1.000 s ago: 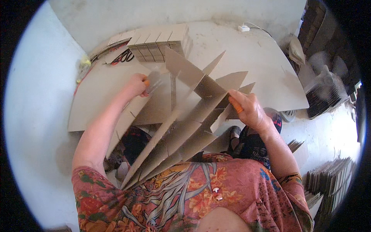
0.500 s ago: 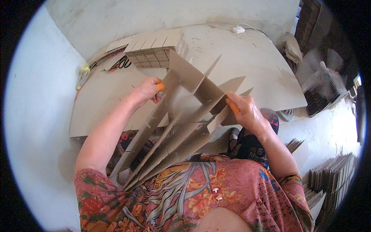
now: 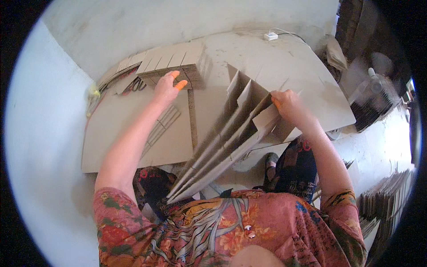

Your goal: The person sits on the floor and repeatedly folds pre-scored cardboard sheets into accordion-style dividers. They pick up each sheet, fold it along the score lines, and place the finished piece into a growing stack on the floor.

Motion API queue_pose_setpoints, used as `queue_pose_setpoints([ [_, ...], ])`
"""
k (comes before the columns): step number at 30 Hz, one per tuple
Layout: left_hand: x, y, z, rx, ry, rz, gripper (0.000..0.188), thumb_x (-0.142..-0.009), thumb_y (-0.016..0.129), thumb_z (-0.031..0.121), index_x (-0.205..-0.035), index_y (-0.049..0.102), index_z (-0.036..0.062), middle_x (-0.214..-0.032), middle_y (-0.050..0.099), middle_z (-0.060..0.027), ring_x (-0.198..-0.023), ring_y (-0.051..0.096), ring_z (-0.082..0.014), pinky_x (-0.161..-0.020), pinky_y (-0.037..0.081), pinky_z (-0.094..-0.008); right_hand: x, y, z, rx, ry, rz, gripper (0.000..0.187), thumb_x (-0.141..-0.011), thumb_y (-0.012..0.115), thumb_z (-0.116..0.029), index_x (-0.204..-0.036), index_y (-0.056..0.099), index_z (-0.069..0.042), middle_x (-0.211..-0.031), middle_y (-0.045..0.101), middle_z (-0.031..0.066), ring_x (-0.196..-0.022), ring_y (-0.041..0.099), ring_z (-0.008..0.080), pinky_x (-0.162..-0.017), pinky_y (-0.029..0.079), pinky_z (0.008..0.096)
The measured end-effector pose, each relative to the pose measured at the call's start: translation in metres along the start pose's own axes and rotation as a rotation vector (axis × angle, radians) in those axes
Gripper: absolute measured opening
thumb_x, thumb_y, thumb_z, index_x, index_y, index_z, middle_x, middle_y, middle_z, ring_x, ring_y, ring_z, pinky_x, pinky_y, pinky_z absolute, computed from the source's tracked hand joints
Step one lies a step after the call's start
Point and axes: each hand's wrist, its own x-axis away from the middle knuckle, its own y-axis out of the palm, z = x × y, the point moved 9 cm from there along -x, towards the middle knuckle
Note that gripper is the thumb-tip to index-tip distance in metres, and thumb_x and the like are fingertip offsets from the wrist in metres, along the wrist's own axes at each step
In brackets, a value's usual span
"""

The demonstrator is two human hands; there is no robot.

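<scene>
The divider pieces [image 3: 224,131] are thin brown cardboard, matt and dry-faced, with crisp cut edges; the slotted stack [image 3: 195,73] is the same dull card. The bench [image 3: 320,95] has a smooth, pale matt top, lightly specked. Orange finger covers [image 3: 180,85] look smooth and rubbery. The shirt [image 3: 275,218] is printed cloth, the small block [image 3: 270,36] white plastic, and the blurred fan [image 3: 376,85] probably plastic too

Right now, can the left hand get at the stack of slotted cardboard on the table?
Probably yes: the left hand looks empty, its fingers spread close before the cardboard stack, and the cardboard divider in the right hand is off to the right.
</scene>
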Motion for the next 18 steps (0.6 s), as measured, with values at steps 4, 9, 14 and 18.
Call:
queue_pose_setpoints([
  [4,-0.043,0.015,0.008,-0.296,0.069,0.045,0.063,-0.085,0.068,0.029,-0.135,0.044,-0.0001,-0.140,0.043,-0.0204,-0.130,0.040,-0.0319,-0.107,0.034,-0.0406,-0.026,0.008,0.037,0.064,0.028,-0.013,0.016,-0.087,0.049,-0.011,-0.083,0.061,-0.002,-0.079,0.063,0.0235,-0.080,0.062,0.0430,-0.068,0.050,0.0504],
  [9,-0.077,0.030,-0.001,-0.515,0.148,0.139,0.050,-0.085,0.066,0.025,-0.128,0.051,0.0045,-0.127,0.055,-0.0195,-0.117,0.051,-0.0352,-0.097,0.042,-0.0432,-0.058,0.006,0.058,0.155,0.091,-0.029,0.020,-0.091,0.052,-0.019,-0.102,0.062,-0.005,-0.087,0.065,0.0224,-0.083,0.062,0.0422,-0.072,0.050,0.0493],
  [14,-0.104,0.037,-0.018,-0.246,0.152,-0.032,0.024,-0.083,0.064,0.022,-0.102,0.065,0.0065,-0.095,0.066,-0.0190,-0.091,0.061,-0.0391,-0.078,0.047,-0.0481,-0.045,-0.031,0.048,0.205,0.192,0.176,0.036,-0.093,0.056,-0.025,-0.125,0.056,-0.008,-0.108,0.063,0.0215,-0.096,0.062,0.0393,-0.083,0.051,0.0448],
  [18,-0.113,0.043,-0.032,0.093,0.035,-0.197,0.025,-0.086,0.064,0.026,-0.097,0.071,0.0054,-0.095,0.071,-0.0095,-0.088,0.064,-0.0209,-0.078,0.048,-0.0364,-0.015,-0.018,0.038,0.171,-0.081,0.270,0.020,-0.080,0.064,-0.017,-0.099,0.062,-0.008,-0.099,0.062,0.0133,-0.093,0.059,0.0340,-0.074,0.051,0.0422],
])
